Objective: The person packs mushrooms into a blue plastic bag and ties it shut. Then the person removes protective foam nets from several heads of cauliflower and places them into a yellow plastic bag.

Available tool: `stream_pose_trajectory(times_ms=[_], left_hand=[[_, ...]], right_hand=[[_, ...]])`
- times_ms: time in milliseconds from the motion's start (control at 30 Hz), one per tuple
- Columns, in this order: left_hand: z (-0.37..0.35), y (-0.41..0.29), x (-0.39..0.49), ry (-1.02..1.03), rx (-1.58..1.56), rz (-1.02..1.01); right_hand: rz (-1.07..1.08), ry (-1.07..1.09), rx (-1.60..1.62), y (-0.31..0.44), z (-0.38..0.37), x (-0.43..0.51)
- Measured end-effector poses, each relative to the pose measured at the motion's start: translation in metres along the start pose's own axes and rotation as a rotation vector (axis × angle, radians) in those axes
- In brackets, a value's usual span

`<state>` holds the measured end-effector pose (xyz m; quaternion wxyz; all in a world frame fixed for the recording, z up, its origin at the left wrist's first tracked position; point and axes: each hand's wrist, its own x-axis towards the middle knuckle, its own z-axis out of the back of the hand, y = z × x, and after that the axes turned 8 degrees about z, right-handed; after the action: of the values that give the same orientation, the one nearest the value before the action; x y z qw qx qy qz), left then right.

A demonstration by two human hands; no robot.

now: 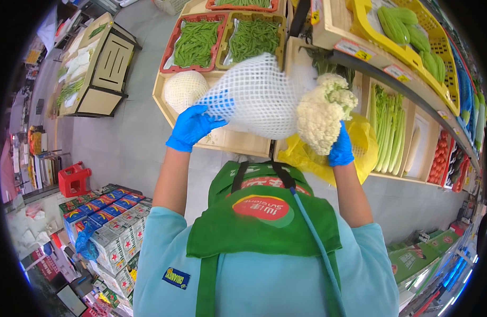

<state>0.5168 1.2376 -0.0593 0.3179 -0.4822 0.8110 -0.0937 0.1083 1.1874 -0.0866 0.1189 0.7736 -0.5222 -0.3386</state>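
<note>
My left hand [196, 125], in a blue glove, grips the end of a white foam mesh net [259, 95]; some of its fingers show through the mesh. The net is spread wide and reaches right to a bare cauliflower head [324, 113]. Around the right side of that cauliflower is my right hand [342, 147], also gloved in blue, its fingers partly hidden behind it. A second cauliflower, wrapped in white netting [186, 90], rests in the wooden display bin [243, 143] beyond my left hand. Beneath the bare cauliflower lies a yellow plastic bag [362, 152].
Ahead stand a red basket [164, 59] and an olive basket [283, 43] of green beans. Celery [388, 130] lies in a bin at the right, below a raised wooden shelf [330, 35] with a yellow crate [370, 29]. Stacked drink cartons [116, 233] stand at the lower left.
</note>
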Motion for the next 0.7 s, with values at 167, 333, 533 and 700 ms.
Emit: stream_pose_trajectory(times_ms=[167,333,533,700], left_hand=[[0.004,0.042,0.031,0.024,-0.054,0.039],[0.022,0.064,0.061,-0.372,1.038,-0.051],[0.031,0.107,0.086,-0.802,1.700,-0.545],[-0.007,0.158,0.123,-0.284,2.222,-0.600]], right_hand=[[0.073,-0.193,-0.093,0.006,0.017,-0.026],[0.052,-0.165,-0.082,0.023,0.038,-0.016],[0.091,-0.188,-0.383,0.027,0.049,0.006],[-0.041,-0.153,-0.184,0.026,0.088,0.005]])
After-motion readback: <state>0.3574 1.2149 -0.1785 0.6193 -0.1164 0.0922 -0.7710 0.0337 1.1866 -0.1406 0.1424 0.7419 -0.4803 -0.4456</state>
